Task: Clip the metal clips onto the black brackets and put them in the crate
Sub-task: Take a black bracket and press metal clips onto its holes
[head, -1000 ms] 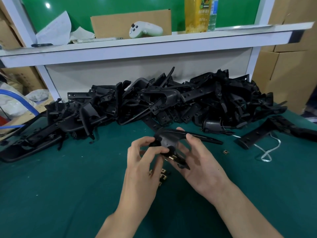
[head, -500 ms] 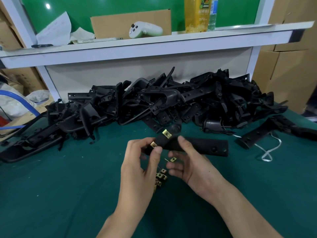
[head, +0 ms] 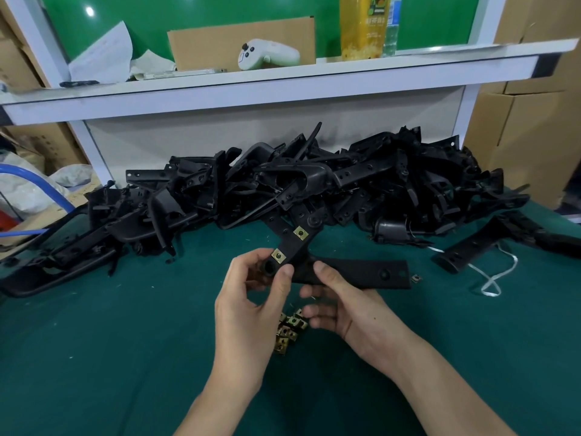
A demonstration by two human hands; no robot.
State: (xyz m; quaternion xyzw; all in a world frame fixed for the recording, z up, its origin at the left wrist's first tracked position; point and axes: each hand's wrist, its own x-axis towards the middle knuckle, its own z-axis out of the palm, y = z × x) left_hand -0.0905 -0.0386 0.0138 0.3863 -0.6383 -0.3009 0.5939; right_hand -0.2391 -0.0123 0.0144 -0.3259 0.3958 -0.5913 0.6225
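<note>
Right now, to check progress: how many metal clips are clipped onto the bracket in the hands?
2. One metal clip sits on the bracket beside the thumb of the left hand; the other is farther up the same arm. The bracket's underside is hidden, so more are possible.

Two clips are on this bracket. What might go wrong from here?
The bracket, pinched near its bend by left hand and right hand, may swing into the stray clip. The loose clips under the hands could scatter. No crate is in view, so placing it may mean a blind reach.
</note>
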